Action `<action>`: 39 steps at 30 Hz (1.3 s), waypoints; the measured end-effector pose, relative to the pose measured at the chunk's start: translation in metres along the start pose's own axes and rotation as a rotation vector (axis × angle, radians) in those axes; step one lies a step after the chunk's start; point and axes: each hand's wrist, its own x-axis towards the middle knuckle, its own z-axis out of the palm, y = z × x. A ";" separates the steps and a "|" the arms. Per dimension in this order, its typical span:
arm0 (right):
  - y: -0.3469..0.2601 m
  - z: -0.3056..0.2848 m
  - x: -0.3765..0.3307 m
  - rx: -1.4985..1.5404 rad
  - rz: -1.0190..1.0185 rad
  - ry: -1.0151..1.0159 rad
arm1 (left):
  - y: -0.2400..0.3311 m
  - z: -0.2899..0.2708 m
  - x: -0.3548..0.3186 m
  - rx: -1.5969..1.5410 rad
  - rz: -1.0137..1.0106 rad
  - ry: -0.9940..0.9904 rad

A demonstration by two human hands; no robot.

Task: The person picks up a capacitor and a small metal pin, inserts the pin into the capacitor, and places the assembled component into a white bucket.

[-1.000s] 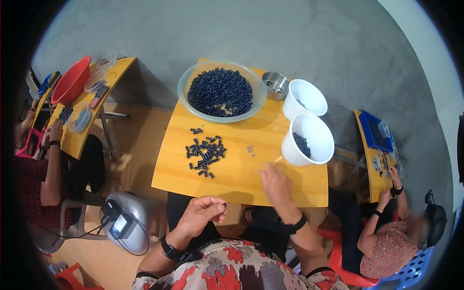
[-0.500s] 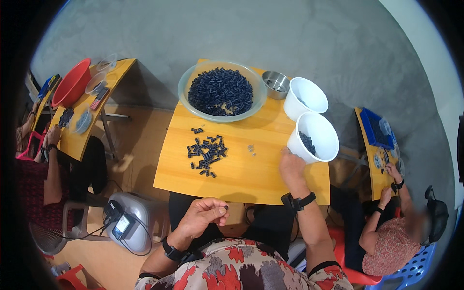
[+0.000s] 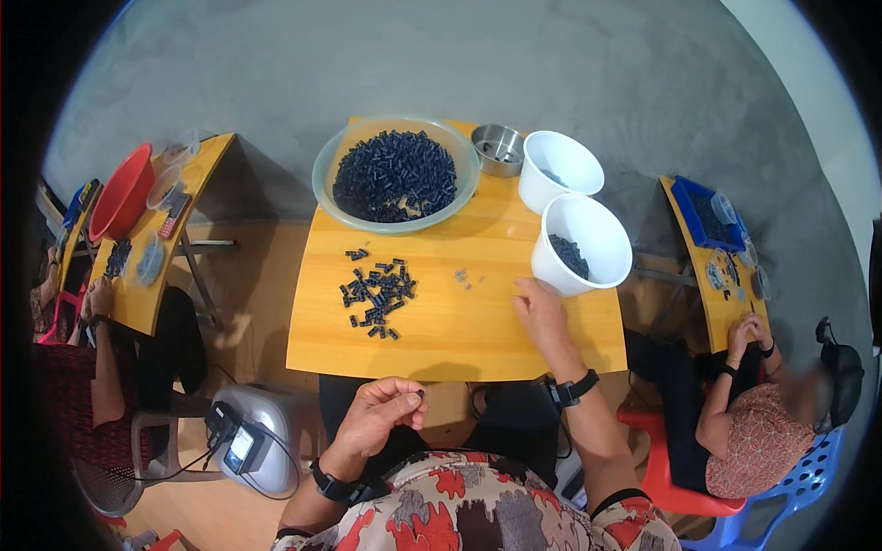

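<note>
Above my lap, just off the table's near edge, my left hand (image 3: 378, 415) is closed, thumb against fingers, on a small black plastic piece (image 3: 421, 394). My right hand (image 3: 542, 317) is over the table's right side, close to the nearer white bucket (image 3: 602, 216), fingers loosely apart with nothing visible in them. That bucket has dark pieces (image 3: 570, 255) in it. A loose pile of short black plastic pieces (image 3: 378, 296) lies on the table left of centre. Between the pile and my right hand are a few tiny pale, clear-looking bits (image 3: 462, 277).
At the back stands a large translucent basin (image 3: 323, 188) heaped with black pieces. Beside it are a steel bowl (image 3: 497, 147) and a second white bucket (image 3: 562, 151). People work at side tables, with a red basin (image 3: 119, 197) at left and a blue tray (image 3: 703, 216) at right.
My right hand has shifted left, slightly away from the nearer white bucket. My left hand keeps its pinch on the small piece. The whole view has shifted a little.
</note>
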 end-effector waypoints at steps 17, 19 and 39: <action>-0.046 0.033 0.042 0.133 -0.318 -0.102 | -0.001 0.004 -0.006 0.018 0.001 0.043; -0.045 0.035 0.043 0.128 -0.317 -0.105 | 0.000 0.007 -0.005 0.020 -0.002 0.039; -0.017 0.033 0.001 0.951 0.150 -0.060 | 0.007 0.020 0.002 0.020 0.073 0.006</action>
